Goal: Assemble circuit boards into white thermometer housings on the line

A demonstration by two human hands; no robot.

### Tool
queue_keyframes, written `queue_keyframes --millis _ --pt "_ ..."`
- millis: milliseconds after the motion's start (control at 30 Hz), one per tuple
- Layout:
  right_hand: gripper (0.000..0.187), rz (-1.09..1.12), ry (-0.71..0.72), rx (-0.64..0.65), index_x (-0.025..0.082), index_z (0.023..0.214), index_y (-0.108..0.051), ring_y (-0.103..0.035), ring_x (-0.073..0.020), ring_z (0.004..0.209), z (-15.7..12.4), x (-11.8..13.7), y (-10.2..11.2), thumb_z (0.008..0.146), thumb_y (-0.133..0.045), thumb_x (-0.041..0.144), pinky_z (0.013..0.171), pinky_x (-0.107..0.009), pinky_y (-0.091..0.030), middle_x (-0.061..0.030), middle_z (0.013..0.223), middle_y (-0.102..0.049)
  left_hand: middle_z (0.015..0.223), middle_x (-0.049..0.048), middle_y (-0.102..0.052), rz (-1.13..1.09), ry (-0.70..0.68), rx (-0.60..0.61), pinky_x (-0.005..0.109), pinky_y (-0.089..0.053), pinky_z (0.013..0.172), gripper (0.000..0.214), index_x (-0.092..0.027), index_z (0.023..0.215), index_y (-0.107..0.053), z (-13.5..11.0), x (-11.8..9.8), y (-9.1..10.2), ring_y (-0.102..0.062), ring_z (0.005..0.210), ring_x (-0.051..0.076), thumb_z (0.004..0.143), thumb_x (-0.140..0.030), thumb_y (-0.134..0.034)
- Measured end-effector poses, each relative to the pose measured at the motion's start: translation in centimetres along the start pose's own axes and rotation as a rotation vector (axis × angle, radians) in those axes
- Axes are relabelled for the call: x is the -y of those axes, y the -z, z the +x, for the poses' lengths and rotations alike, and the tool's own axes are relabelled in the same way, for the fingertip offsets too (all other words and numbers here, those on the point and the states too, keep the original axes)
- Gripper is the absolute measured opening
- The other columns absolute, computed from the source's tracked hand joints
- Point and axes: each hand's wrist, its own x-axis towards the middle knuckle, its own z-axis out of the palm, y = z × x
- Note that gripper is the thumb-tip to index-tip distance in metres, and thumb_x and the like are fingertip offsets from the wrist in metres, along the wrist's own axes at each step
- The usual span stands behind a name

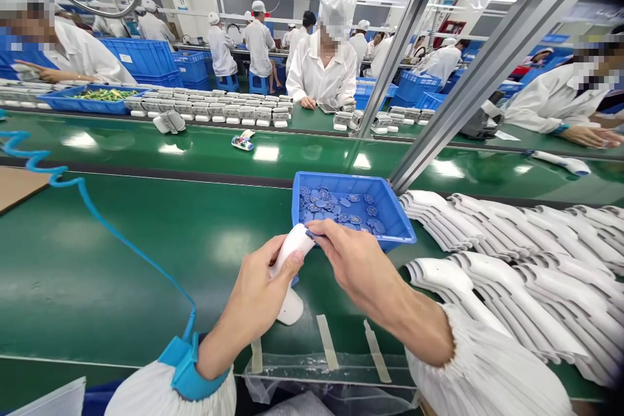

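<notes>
The person's left hand (256, 289) wraps around a curved white plastic housing (291, 260), with the fingers together behind it and the thumb pressed on its front. The housing stands tilted just above a green conveyor bench (121, 273), its wider end hanging below the hand. The right hand (353, 263) reaches across to the housing's upper end, its fingers close together. A small blue part (309, 233) shows at the fingertips, though the view is too tight to be sure whether they are clamped on it or only resting against the plastic.

Just beyond the hands, a blue plastic tray (402, 224) sits on the bench, holding a loose scatter of small blue discs (341, 211). The right hand overlaps its near edge. To the right, rows of similar white housings (507, 279) lie overlapping on the bench. A coiled blue cord (49, 159) runs to a blue wrist strap (185, 367) on the left sleeve, and strips of masking tape (326, 341) mark the bench's near edge.

Across a second green bench, co-workers in white coats and caps (324, 62) sit beside lines of white assembled units (209, 107) and blue crates (139, 62).
</notes>
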Motion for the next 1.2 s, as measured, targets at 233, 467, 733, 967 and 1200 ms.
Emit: queue_keyframes --millis 233,467,733,967,1200 --pt "0.007 0.408 -0.267 -0.072 0.022 0.088 -0.073 -0.074 -0.0194 0.093 -0.7 0.2 0.7 0.085 -0.067 0.020 0.085 -0.032 -0.057 -0.0013 0.100 -0.078 0.087 0.0047 -0.068 -0.088 0.038 0.117 0.026 -0.042 0.065 0.044 -0.018 0.106 -0.067 -0.7 0.2 -0.2 -0.060 0.077 0.019 0.094 -0.058 -0.052" --pt "0.029 0.551 -0.365 -0.064 0.024 0.111 -0.076 -0.071 -0.0217 0.106 -1.7 0.4 0.8 0.083 -0.071 0.029 0.100 -0.038 -0.055 -0.0027 0.114 -0.076 0.096 0.0016 -0.071 0.085 -0.092 0.103 0.027 -0.044 0.070 0.041 -0.025 0.128 -0.062 -1.3 -0.8 0.2 -0.061 0.080 0.019 0.098 -0.049 -0.052" --pt "0.022 0.343 -0.240 -0.111 0.023 0.112 -0.069 -0.070 -0.0178 0.089 -3.6 0.8 -1.6 0.098 -0.054 0.030 0.083 -0.030 -0.054 -0.0020 0.105 -0.076 0.104 0.0084 -0.074 0.488 -0.352 -0.035 0.037 -0.044 0.084 0.031 -0.023 0.115 -0.071 -1.0 0.0 -0.6 -0.065 0.090 0.027 0.098 -0.038 -0.050" --pt "0.017 0.383 -0.339 0.090 0.026 0.111 -0.061 -0.066 -0.0165 0.089 -6.2 1.1 -2.4 0.098 -0.054 0.034 0.078 -0.029 -0.051 -0.0010 0.107 -0.071 0.083 0.0067 -0.068 0.530 -0.366 -0.384 0.033 -0.041 0.073 0.030 -0.020 0.080 -0.063 -1.8 2.1 -1.0 -0.058 0.079 0.021 0.099 -0.039 -0.049" --pt "0.028 0.229 -0.262 0.067 0.022 0.108 -0.065 -0.061 -0.0193 0.077 -6.6 3.0 -5.4 0.100 -0.045 0.039 0.069 -0.033 -0.047 -0.0058 0.095 -0.068 0.047 0.0015 -0.044 0.698 -0.320 -0.418 0.032 -0.025 0.056 0.055 -0.020 0.048 -0.036 0.6 2.5 -0.8 -0.035 0.049 0.014 0.098 -0.040 -0.043"
